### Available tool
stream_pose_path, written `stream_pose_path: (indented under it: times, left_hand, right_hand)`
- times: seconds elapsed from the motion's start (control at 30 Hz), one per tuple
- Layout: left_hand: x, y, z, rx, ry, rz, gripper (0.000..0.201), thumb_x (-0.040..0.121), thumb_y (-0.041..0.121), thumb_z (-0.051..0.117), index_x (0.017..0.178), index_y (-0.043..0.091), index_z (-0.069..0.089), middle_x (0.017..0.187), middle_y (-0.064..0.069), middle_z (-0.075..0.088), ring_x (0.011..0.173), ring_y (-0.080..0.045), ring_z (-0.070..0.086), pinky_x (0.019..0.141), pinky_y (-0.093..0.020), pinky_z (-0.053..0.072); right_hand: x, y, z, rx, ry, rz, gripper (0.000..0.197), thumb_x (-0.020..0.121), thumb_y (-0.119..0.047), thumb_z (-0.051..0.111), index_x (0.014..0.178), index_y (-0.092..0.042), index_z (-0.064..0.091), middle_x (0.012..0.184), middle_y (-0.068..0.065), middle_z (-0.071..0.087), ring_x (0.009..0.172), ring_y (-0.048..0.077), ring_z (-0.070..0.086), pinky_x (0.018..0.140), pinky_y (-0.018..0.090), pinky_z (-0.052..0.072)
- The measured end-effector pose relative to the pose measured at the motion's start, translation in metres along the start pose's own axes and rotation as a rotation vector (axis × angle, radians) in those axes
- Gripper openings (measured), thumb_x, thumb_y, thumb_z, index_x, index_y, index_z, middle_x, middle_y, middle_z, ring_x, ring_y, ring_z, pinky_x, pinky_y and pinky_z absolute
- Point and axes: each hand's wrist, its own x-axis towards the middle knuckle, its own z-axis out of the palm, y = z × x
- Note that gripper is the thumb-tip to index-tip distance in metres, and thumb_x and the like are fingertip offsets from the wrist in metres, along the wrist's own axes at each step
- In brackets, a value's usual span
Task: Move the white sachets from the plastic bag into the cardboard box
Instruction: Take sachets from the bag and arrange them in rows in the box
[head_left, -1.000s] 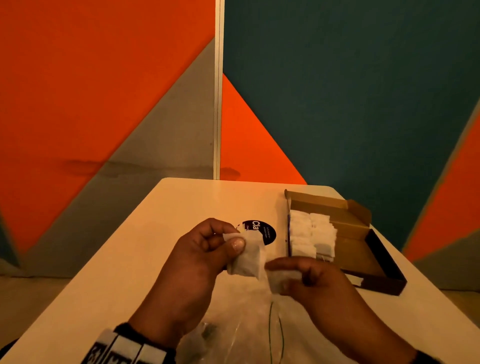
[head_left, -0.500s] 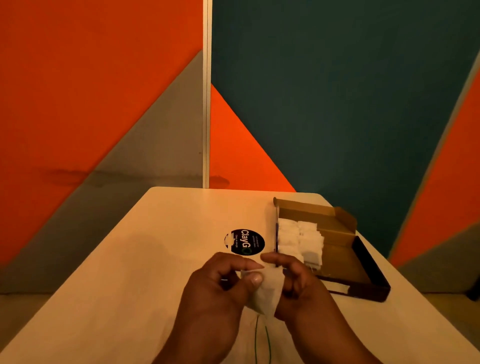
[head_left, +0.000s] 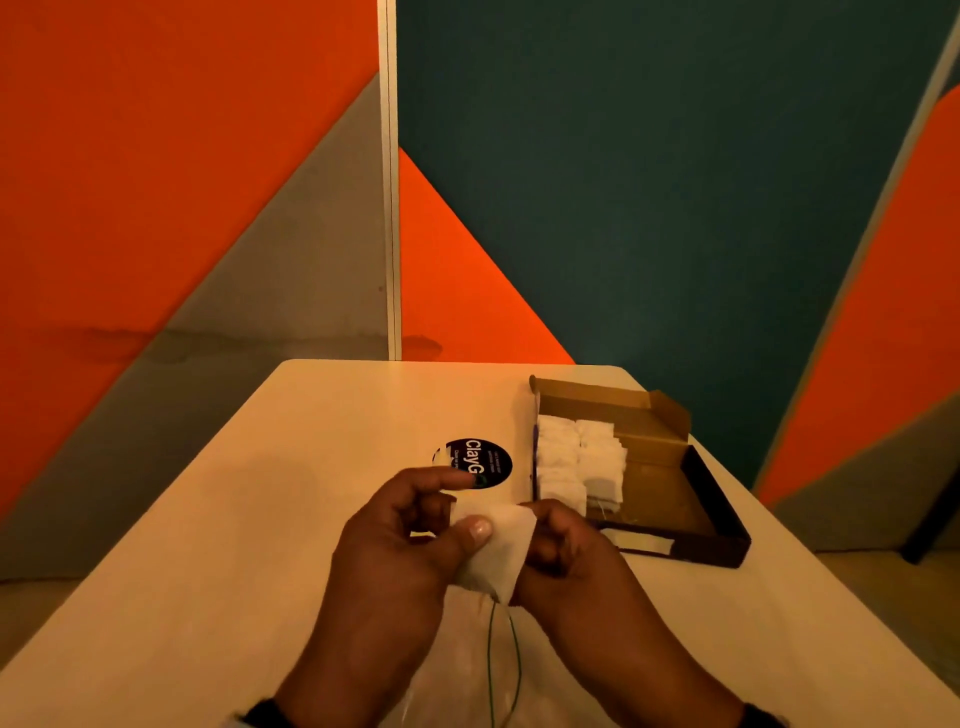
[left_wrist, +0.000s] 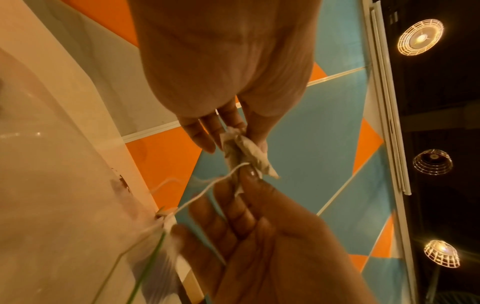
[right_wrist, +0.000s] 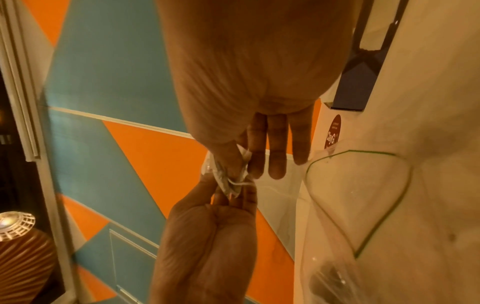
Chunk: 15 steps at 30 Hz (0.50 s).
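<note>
Both hands hold one white sachet (head_left: 498, 551) above the table's near middle. My left hand (head_left: 462, 514) pinches its left side between thumb and fingers, index finger stretched out. My right hand (head_left: 540, 525) pinches its right edge. In the left wrist view the sachet (left_wrist: 244, 152) looks crumpled, and a white string (left_wrist: 207, 189) trails down from it. The clear plastic bag (head_left: 467, 675) with a green line lies under my wrists. The open cardboard box (head_left: 654, 415) sits at the right, with several white sachets (head_left: 576, 462) stacked in its left half.
A round black sticker (head_left: 478, 462) lies on the pale table (head_left: 260, 493) just left of the box. Orange, grey and teal wall panels stand right behind the table's far edge. The box's dark front wall (head_left: 722, 545) is near the right table edge.
My hands have come together and drawn closer to me. The right hand now pinches the sachet that the left alone held a second ago.
</note>
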Motion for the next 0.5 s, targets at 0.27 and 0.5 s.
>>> stream_pose_path:
  times: [0.27, 0.5]
  left_hand:
    - [0.002, 0.018, -0.009, -0.065, -0.015, 0.056, 0.032, 0.08, -0.003, 0.073, 0.094, 0.025, 0.07, 0.084, 0.005, 0.064, 0.071, -0.013, 0.072, 0.059, -0.023, 0.058]
    - [-0.007, 0.02, 0.005, -0.019, -0.086, 0.091, 0.034, 0.078, -0.006, 0.074, 0.085, 0.027, 0.07, 0.078, 0.001, 0.069, 0.073, -0.009, 0.069, 0.067, -0.024, 0.058]
  right_hand:
    - [-0.008, 0.002, -0.024, -0.191, -0.015, 0.001, 0.032, 0.083, -0.021, 0.075, 0.102, -0.044, 0.061, 0.102, -0.022, 0.067, 0.099, 0.001, 0.062, 0.088, 0.024, 0.053]
    - [-0.012, -0.004, -0.015, 0.065, -0.051, 0.038, 0.019, 0.084, -0.023, 0.072, 0.099, -0.034, 0.071, 0.096, -0.016, 0.075, 0.095, 0.01, 0.07, 0.084, 0.029, 0.056]
